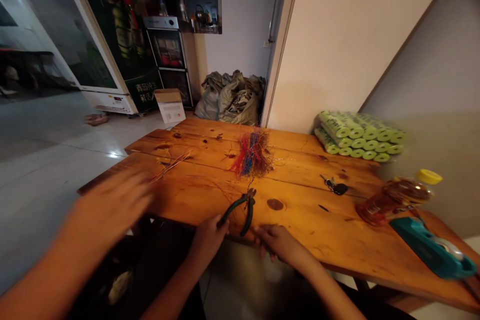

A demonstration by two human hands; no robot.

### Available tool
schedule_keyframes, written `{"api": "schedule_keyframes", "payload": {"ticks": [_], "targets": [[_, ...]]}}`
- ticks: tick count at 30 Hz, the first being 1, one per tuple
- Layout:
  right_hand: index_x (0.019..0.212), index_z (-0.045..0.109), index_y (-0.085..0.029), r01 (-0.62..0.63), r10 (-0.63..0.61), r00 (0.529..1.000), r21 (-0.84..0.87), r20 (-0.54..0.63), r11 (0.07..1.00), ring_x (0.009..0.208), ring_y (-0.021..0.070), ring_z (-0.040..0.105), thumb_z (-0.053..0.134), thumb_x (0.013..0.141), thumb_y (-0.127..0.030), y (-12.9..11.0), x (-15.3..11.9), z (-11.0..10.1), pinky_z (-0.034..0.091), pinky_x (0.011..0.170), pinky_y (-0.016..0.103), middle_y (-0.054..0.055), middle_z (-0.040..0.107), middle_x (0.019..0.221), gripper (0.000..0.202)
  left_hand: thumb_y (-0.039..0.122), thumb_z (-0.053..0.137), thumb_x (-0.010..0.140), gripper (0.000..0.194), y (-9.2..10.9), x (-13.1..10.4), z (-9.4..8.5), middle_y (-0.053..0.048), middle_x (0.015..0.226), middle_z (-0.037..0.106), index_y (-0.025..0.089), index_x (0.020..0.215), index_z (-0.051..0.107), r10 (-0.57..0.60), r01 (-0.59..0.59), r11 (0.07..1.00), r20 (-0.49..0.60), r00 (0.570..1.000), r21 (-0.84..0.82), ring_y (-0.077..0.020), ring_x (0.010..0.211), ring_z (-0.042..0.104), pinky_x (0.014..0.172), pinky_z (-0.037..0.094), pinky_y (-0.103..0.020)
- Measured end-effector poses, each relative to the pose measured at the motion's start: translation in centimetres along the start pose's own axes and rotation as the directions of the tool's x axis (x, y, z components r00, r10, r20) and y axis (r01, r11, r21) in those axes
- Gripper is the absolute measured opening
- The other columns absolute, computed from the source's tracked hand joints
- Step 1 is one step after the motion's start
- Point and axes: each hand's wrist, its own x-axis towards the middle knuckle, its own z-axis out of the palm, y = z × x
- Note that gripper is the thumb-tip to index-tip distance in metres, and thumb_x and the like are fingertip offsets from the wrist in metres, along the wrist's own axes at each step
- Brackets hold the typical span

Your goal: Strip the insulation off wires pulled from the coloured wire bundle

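Note:
The fingers of my left hand (208, 240) close around one dark handle of the pliers (248, 212). The pliers' handles are spread apart, and their jaws point away from me over the table. Just right of them, my right hand (277, 244) is pinched at the table's near edge; what lies between its fingertips is too small to make out. Beyond the jaws sits a tangled bundle of red and blue thin wires (253, 152). A few loose orange strands (172, 166) lie to the left. Another person's hand (116, 205), smeared by motion, reaches in from the left.
The wooden table (300, 200) holds keys (335, 186), a bottle with a yellow cap (393, 200) and a teal tape dispenser (427, 247) on the right. Green-wrapped paper rolls (358, 135) are stacked by the wall. Beyond the far edge are full sacks (232, 97) and a cardboard box (170, 107).

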Motion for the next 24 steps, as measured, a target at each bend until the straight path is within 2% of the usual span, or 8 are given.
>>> {"api": "schedule_keyframes", "payload": {"ticks": [2, 4, 6, 10, 15, 17, 20, 24], "targets": [[0.066, 0.054, -0.016, 0.102, -0.1, 0.985, 0.008, -0.141, 0.995, 0.036, 0.0066, 0.043, 0.039, 0.086, -0.049, 0.6, 1.1, 1.2, 0.032, 0.037, 0.019, 0.0, 0.057, 0.051, 0.041, 0.035, 0.037, 0.087, 0.032, 0.5, -1.4, 2.2, -0.001, 0.064, 0.068, 0.019, 0.077, 0.063, -0.23, 0.233, 0.97, 0.046, 0.972, -0.07, -0.0169, 0.06, 0.062, 0.055, 0.043, -0.025], [0.065, 0.05, -0.017, 0.149, -0.127, 0.961, 0.071, -0.247, 0.986, 0.035, 0.0077, 0.045, 0.042, 0.083, -0.052, 1.0, 2.2, 2.0, 0.033, 0.036, 0.02, -0.001, 0.056, 0.05, 0.04, 0.033, 0.038, 0.086, 0.029, 1.7, -1.9, 3.9, -0.005, 0.073, 0.069, 0.018, 0.081, 0.062, -0.269, 0.27, 0.962, 0.026, 0.963, -0.047, -0.0204, 0.069, 0.064, 0.06, 0.042, -0.027], [0.066, 0.045, -0.019, 0.119, -0.055, 0.956, 0.211, -0.287, 0.97, 0.03, 0.0082, 0.042, 0.049, 0.077, -0.052, 1.3, 3.2, 2.2, 0.03, 0.032, 0.02, -0.002, 0.054, 0.046, 0.035, 0.03, 0.04, 0.085, 0.025, 3.1, -1.7, 4.6, -0.008, 0.077, 0.069, 0.017, 0.083, 0.061, -0.26, 0.26, 0.965, 0.02, 0.965, -0.014, -0.0221, 0.074, 0.063, 0.063, 0.04, -0.028], [0.064, 0.033, -0.023, 0.116, 0.022, 0.945, 0.398, -0.325, 0.91, 0.026, 0.0065, 0.029, 0.046, 0.074, -0.047, 1.7, 4.2, 0.9, 0.023, 0.03, 0.02, -0.01, 0.037, 0.038, 0.029, 0.026, 0.042, 0.084, 0.02, 4.4, -1.1, 4.7, -0.005, 0.076, 0.068, 0.02, 0.081, 0.06, -0.206, 0.209, 0.977, 0.08, 0.975, -0.037, -0.0186, 0.072, 0.063, 0.06, 0.037, -0.025], [0.064, 0.037, -0.022, 0.18, -0.011, 0.919, 0.394, -0.395, 0.901, 0.034, 0.0066, 0.029, 0.046, 0.072, -0.045, 2.3, 2.1, -2.9, 0.023, 0.036, 0.02, -0.01, 0.034, 0.045, 0.026, 0.026, 0.042, 0.084, 0.02, 2.2, -1.3, 4.0, -0.003, 0.073, 0.066, 0.019, 0.078, 0.06, -0.263, 0.268, 0.958, 0.064, 0.963, -0.097, -0.016, 0.069, 0.061, 0.062, 0.036, -0.023], [0.066, 0.042, -0.021, 0.202, -0.042, 0.89, 0.311, -0.455, 0.929, 0.041, 0.0086, 0.034, 0.051, 0.071, -0.044, 3.0, 1.0, -4.3, 0.028, 0.041, 0.022, -0.008, 0.038, 0.05, 0.025, 0.028, 0.042, 0.084, 0.022, 1.6, -1.5, 3.7, -0.003, 0.071, 0.065, 0.018, 0.077, 0.06, -0.28, 0.286, 0.948, 0.058, 0.958, -0.139, -0.0157, 0.067, 0.06, 0.061, 0.037, -0.024], [0.065, 0.044, -0.021, 0.183, -0.155, 0.794, -0.011, -0.588, 0.983, 0.055, 0.0141, 0.045, 0.047, 0.076, -0.044, 4.8, -0.1, -5.9, 0.037, 0.055, 0.027, -0.002, 0.047, 0.059, 0.026, 0.029, 0.042, 0.084, 0.022, 1.8, -1.6, 3.6, -0.002, 0.068, 0.063, 0.018, 0.075, 0.059, -0.263, 0.262, 0.943, 0.024, 0.964, -0.206, -0.015, 0.064, 0.058, 0.06, 0.037, -0.024], [0.082, 0.048, -0.019, -0.079, -0.14, 0.792, -0.326, -0.594, 0.942, 0.064, 0.0214, 0.054, 0.032, 0.086, -0.044, 7.1, -0.8, -6.7, 0.039, 0.062, 0.033, 0.004, 0.055, 0.065, 0.03, 0.027, 0.043, 0.081, 0.019, 3.5, -2.1, 3.9, 0.001, 0.061, 0.058, 0.019, 0.07, 0.056, -0.205, 0.198, 0.931, 0.009, 0.979, -0.306, -0.0134, 0.06, 0.056, 0.058, 0.037, -0.023]]}}
